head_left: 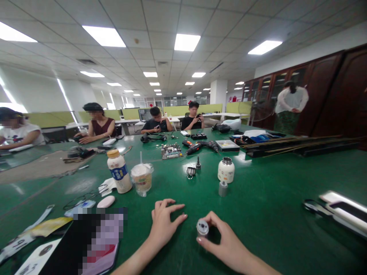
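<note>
My right hand (222, 238) grips a small silver metal cylinder (202, 228) between thumb and fingers, near the front of the green table (183, 191). The cylinder's round top, with small dark holes, faces up. To its left, my left hand (166, 221) rests over the table with thumb and fingers apart and nothing between them. Beyond the right hand stands another grey metal cylinder (223, 189), just in front of a cream bottle (226, 170) without a lid. A metal cap with a ring (190, 172) and a dark stepped metal part (198, 163) are farther back.
A milk bottle (119, 172) and a plastic cup with straw (142, 179) stand left. A tablet (106, 244) lies front left, glasses (317, 208) at right. Power drills (193, 147), a circuit board (171, 151) and dark bars (286, 147) lie farther back. Several people are beyond.
</note>
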A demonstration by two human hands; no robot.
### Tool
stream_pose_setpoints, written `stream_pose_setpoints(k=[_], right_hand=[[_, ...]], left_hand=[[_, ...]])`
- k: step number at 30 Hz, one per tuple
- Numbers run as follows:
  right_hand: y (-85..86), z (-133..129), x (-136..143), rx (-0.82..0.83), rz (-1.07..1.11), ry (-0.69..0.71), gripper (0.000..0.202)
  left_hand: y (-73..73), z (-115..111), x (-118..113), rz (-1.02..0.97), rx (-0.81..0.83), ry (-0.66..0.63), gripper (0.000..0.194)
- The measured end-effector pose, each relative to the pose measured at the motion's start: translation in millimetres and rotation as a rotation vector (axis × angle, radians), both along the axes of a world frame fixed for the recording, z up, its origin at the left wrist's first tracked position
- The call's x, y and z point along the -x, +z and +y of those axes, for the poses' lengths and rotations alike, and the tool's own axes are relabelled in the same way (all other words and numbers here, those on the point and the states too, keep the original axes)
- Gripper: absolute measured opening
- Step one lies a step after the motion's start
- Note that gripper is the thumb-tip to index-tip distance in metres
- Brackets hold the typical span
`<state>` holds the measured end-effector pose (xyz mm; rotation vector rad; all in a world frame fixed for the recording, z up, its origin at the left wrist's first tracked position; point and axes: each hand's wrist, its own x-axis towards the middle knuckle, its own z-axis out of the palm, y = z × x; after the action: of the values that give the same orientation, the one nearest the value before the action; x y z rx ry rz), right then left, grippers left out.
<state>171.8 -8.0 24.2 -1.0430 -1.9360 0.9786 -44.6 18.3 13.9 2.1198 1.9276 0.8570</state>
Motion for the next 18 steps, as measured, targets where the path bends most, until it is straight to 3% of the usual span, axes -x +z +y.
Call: stream_pose_setpoints(k=[2, 6, 12, 18], right_hand=[[-0.6, -0.1, 0.1, 0.001, -0.004, -0.005, 0.017], [-2.4, -0.7, -0.4, -0.003, 0.004, -0.004, 0.017], [-6.4, 0.7, -0.3, -0.026, 0.001, -0.015, 0.017], [-7.5, 1.6, 1.6, -0.025, 0.037, -0.008, 0.016]], left_hand=[[-1.8, 0.6, -0.2, -0.009, -0.02, 0.019, 0.029], [9.4, -0.6, -5.7, -0.037, -0.016, 0.03, 0.01], [40.1, -21.2, -32.7, -0.169, -0.101, -0.196, 0.006], [42.0, -34.0, -42.9, -0.121, -0.021, -0.259, 0.008]])
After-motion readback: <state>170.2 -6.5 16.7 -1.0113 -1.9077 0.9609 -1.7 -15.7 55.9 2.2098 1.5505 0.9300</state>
